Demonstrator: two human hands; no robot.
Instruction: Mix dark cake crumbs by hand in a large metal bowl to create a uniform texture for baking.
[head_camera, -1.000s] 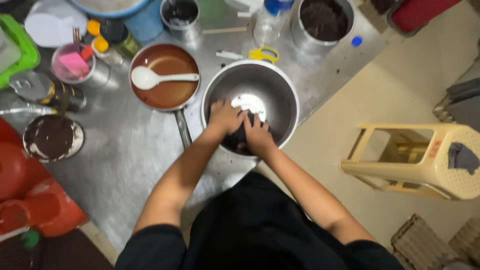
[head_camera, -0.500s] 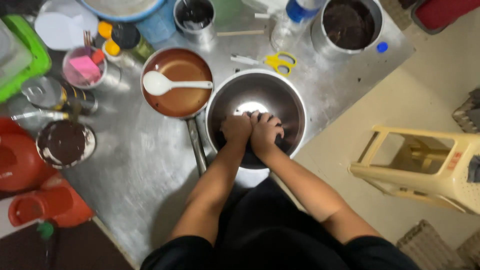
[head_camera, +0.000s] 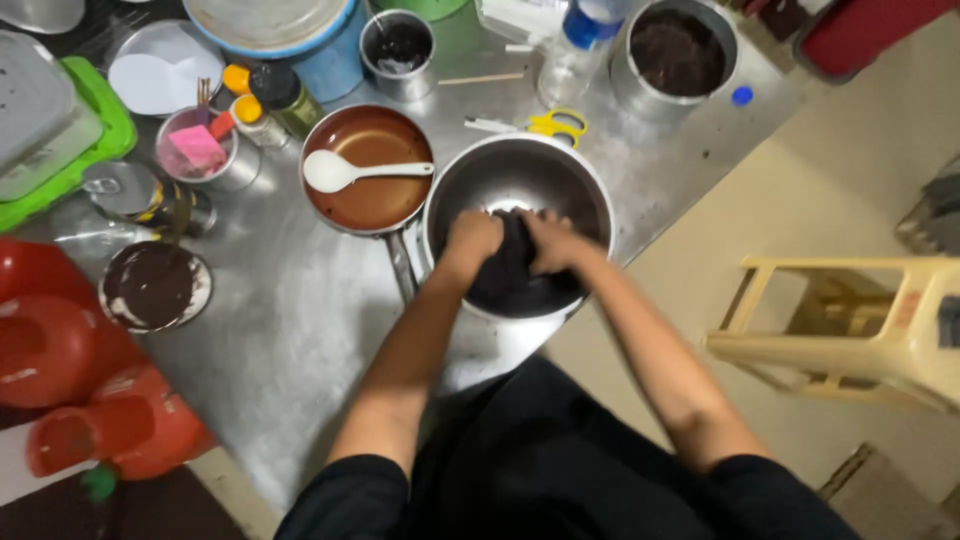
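Head view showed the left hand (head_camera: 472, 238) and right hand (head_camera: 548, 243) both clamped on a dark mass (head_camera: 510, 270) inside the steel bowl (head_camera: 515, 175) at the counter's edge. Pressing evenly from both sides—bowl kept steady—would likely serve best. Beside it, a brown pan (head_camera: 372, 170) held a white spoon (head_camera: 340, 172); a steel tin (head_camera: 677, 50) held dark contents.

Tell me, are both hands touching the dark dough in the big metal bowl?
Touching. The head view shows the left hand and right hand pressed against the dark dough, no gap.
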